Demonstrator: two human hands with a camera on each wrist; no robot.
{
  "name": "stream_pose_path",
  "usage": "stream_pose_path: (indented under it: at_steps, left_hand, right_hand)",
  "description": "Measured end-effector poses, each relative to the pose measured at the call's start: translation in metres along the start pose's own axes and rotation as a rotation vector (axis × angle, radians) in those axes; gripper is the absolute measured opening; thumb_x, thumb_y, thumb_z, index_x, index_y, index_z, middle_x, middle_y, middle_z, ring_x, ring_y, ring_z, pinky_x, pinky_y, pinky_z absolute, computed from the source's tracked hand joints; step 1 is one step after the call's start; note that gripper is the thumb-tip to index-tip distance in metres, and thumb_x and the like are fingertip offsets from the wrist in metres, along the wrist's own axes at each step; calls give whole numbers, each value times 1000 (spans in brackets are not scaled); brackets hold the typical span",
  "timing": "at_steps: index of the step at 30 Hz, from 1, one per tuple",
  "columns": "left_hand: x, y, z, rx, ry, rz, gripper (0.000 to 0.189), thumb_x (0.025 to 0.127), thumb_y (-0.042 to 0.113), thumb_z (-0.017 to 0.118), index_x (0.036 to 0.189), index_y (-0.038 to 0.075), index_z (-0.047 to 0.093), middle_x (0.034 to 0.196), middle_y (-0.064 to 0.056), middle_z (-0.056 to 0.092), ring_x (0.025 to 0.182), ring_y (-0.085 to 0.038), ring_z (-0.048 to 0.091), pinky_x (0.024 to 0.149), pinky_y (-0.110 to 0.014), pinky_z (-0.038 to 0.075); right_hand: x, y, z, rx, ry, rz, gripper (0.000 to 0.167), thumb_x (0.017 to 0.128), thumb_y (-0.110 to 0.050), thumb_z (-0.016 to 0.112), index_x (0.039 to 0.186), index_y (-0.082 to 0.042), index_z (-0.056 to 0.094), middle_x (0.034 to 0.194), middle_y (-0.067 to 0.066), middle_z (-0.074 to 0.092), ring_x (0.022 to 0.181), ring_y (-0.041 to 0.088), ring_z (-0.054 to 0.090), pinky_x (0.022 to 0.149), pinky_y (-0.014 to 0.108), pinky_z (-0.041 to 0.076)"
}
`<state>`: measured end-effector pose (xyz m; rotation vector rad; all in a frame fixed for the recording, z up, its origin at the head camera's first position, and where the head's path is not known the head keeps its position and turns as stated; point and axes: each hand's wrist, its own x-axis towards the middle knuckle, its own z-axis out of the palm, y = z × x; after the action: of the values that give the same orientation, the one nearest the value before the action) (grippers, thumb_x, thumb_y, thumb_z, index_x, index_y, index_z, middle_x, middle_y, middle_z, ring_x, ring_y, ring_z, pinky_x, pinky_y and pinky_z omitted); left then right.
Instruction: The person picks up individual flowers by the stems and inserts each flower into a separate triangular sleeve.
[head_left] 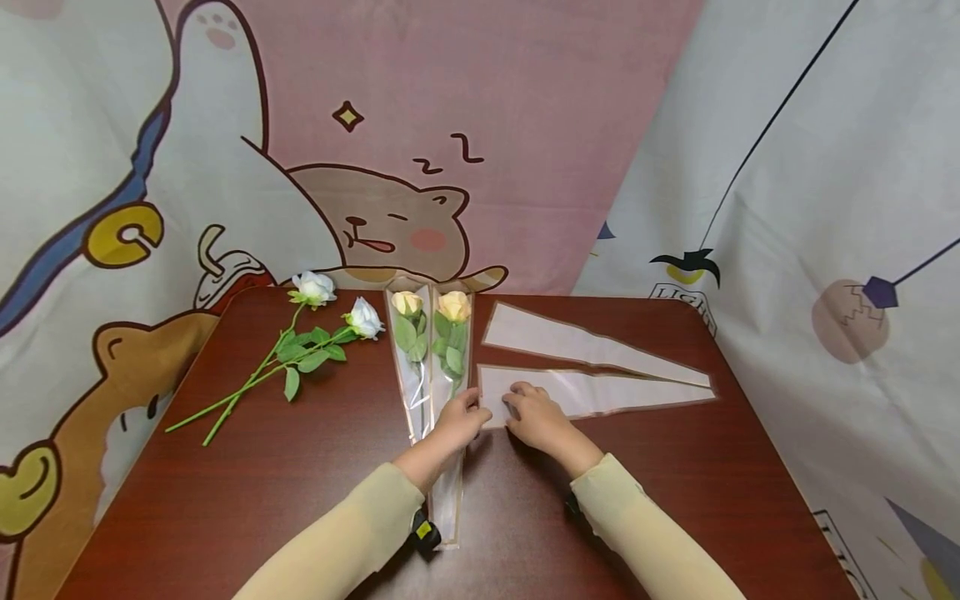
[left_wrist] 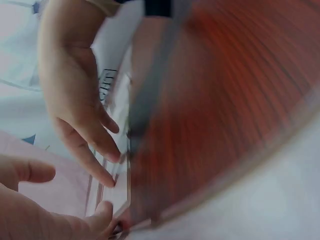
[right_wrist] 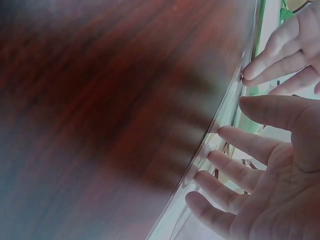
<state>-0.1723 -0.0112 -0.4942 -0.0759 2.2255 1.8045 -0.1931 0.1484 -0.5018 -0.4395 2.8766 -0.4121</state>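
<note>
A flat white flower sleeve (head_left: 592,393) with a brown-gold border lies crosswise on the table, its wide end to the left. At that end my left hand (head_left: 459,421) touches the edge with its thumb; its thumb and index finger stand apart. My right hand (head_left: 542,421) rests its loosely bent fingertips (right_wrist: 210,152) on the same sleeve, a little further right. Both hands also show in the left wrist view, the right hand (left_wrist: 82,105) above the left hand (left_wrist: 45,212). Under my left forearm lie two filled sleeves, each with a yellow-orange rose (head_left: 453,307).
A second flat sleeve (head_left: 585,339) lies behind the first, their narrow ends meeting at the right. Two white roses (head_left: 365,318) with crossed green stems lie at the left. The brown wooden table (head_left: 300,475) backs onto a printed cartoon cloth (head_left: 540,150).
</note>
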Motion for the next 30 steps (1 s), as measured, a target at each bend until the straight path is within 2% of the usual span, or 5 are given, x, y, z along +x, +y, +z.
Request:
stream_pose_path:
  at_steps: [8, 14, 18, 23, 30]
  left_hand:
    - [14, 6, -2, -416, 7, -198, 62, 77, -2, 43, 136, -17, 30, 135, -30, 41, 113, -30, 47, 104, -43, 41]
    - [19, 0, -3, -449, 17, -241, 8, 78, 2, 47, 79, 10, 49, 88, 2, 51, 84, -12, 46, 78, -28, 43]
    - [32, -15, -1, -455, -25, -167, 35, 74, 3, 52, 109, -1, 53, 95, -1, 61, 88, -12, 49, 89, -34, 42]
    - [48, -25, 7, -507, -6, -193, 79, 75, -2, 48, 146, -6, 15, 127, -19, 48, 97, -19, 51, 108, -45, 31]
    - [109, -99, 22, -606, -50, -134, 82, 69, -3, 50, 143, -7, 14, 102, -16, 57, 73, -14, 56, 73, -31, 47]
  right_hand:
    - [-2, -1, -1, 1, 31, -21, 39, 85, -18, 66, 123, -8, 62, 134, 14, 50, 119, 38, 48, 90, 54, 47]
    - [-2, -2, -3, 33, 15, -14, 41, 86, -20, 66, 125, -8, 60, 136, 13, 49, 122, 38, 46, 92, 55, 46]
    - [-3, -1, -4, 62, -2, 0, 42, 86, -16, 65, 127, -9, 59, 136, 12, 49, 124, 37, 45, 92, 56, 45]
    - [-1, -1, -5, 75, -23, 4, 43, 86, -11, 62, 129, -9, 57, 137, 11, 48, 125, 37, 43, 92, 57, 45]
    - [-2, 0, -6, 91, -21, 0, 46, 84, -6, 60, 129, -9, 57, 137, 11, 48, 125, 37, 43, 90, 57, 45]
